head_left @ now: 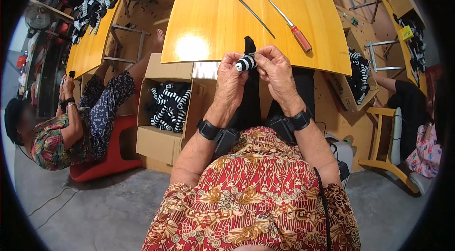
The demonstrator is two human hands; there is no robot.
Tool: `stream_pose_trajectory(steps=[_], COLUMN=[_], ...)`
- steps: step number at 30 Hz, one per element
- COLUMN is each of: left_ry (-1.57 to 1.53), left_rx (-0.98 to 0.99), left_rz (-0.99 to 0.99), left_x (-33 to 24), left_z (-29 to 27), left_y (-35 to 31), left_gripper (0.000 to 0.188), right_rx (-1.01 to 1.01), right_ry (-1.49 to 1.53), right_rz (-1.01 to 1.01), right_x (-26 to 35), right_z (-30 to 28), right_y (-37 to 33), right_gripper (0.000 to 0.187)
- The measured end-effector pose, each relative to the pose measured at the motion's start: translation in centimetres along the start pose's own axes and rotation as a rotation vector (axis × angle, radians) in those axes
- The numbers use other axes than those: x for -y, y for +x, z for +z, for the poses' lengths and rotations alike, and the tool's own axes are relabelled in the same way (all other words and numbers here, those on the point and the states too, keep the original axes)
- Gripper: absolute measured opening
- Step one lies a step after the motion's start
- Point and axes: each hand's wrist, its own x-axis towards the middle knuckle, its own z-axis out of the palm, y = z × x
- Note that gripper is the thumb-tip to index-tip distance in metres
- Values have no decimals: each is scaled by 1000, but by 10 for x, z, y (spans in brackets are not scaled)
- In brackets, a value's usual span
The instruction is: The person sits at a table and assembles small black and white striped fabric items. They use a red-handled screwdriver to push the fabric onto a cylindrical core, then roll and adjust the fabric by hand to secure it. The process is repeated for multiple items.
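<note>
Fingertips of both my left hand (231,72) and right hand (275,68) pinch shut on a black-and-white striped sock (246,63) held at the yellow table's (208,23) near edge. It looks half rolled, black part still dangling. Left, a cardboard box (163,142) holds more striped socks. Farther off lie a red-handled screwdriver (290,23) and thin rod (251,13), clear of my hands.

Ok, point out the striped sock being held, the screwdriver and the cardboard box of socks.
striped sock (246,63), head view, on its rolled black-and-white end
screwdriver (301,38), head view, on its red handle
cardboard box (159,143), head view, on its front wall
</note>
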Motion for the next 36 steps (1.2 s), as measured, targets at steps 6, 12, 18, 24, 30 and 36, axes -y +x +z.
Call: stream_pose_trajectory(steps=[6, 12, 18, 24, 30, 36], left_ry=[-210, -101, 215, 1, 11, -1], left_rx=[73, 145, -65, -46, -49, -67], left_rz=[-115, -181, -110, -91, -41, -24], left_x=[3, -9, -13, -8, -3, -5], left_z=[-2, 12, 8, -1, -7, 1], left_y=[1, -4, -7, -6, 1, 3], left_gripper=[11, 12, 15, 14, 15, 20], right_rx=[-60, -42, -39, -24, -32, -50], right_ry=[10, 158, -45, -158, -14, -141], right_rz=[26, 48, -16, -118, 15, 15], right_x=[-3, 2, 1, -3, -11, -8], right_z=[4, -1, 2, 4, 0, 5], right_y=[4, 12, 6, 7, 5, 2], right_gripper=[7, 7, 5, 9, 14, 16])
